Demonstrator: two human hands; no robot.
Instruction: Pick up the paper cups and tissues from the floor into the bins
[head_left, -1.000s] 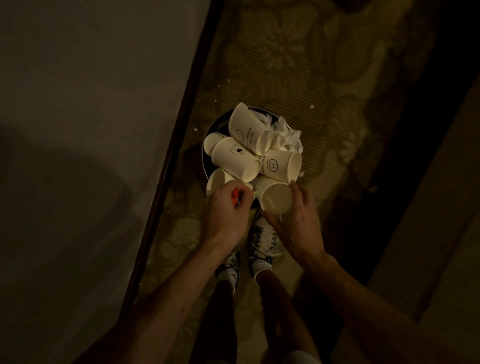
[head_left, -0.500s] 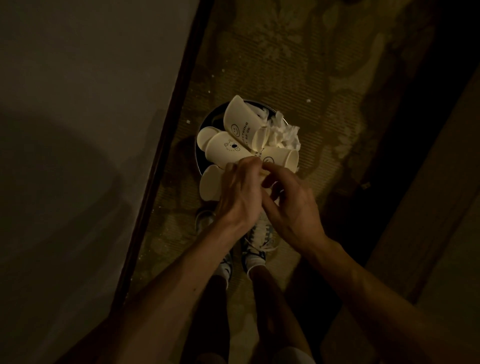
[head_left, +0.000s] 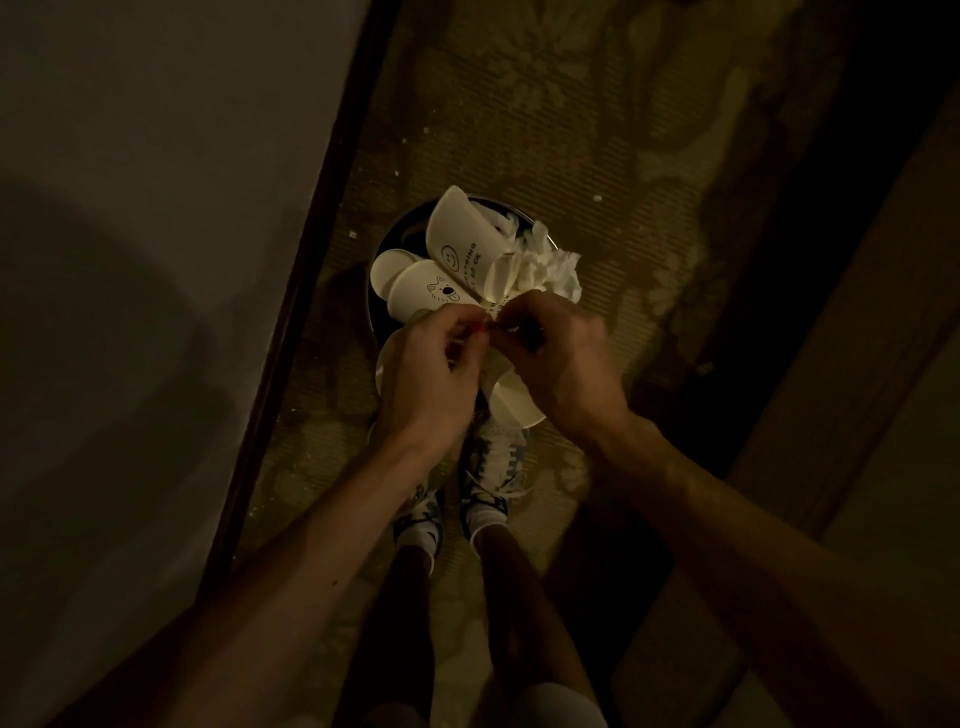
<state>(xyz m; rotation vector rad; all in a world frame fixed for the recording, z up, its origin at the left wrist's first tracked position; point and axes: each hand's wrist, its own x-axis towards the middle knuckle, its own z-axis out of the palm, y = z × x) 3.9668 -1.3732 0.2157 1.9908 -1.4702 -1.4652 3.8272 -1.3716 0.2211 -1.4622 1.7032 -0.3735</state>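
Observation:
A dark round bin (head_left: 396, 235) on the carpet is heaped above its rim with cream paper cups. A smiley-face cup (head_left: 457, 244) and a bear-face cup (head_left: 426, 292) lie on top, another cup (head_left: 511, 404) shows under my hands, and a crumpled white tissue (head_left: 551, 266) sits at the right. My left hand (head_left: 426, 374) and right hand (head_left: 563, 358) meet just over the near side of the heap. Their fingertips are curled together around a small reddish thing (head_left: 484, 326). What it is cannot be made out in the dim light.
A pale wall with a dark baseboard (head_left: 291, 338) runs along the left. Patterned carpet (head_left: 571, 130) carries small white scraps (head_left: 597, 198). My shoes (head_left: 493, 467) stand right behind the bin. A wooden edge (head_left: 857, 364) borders the right.
My right hand left the front cup's rim and rose to join my left hand. Both hands now pinch together above the heap; the cups stay put.

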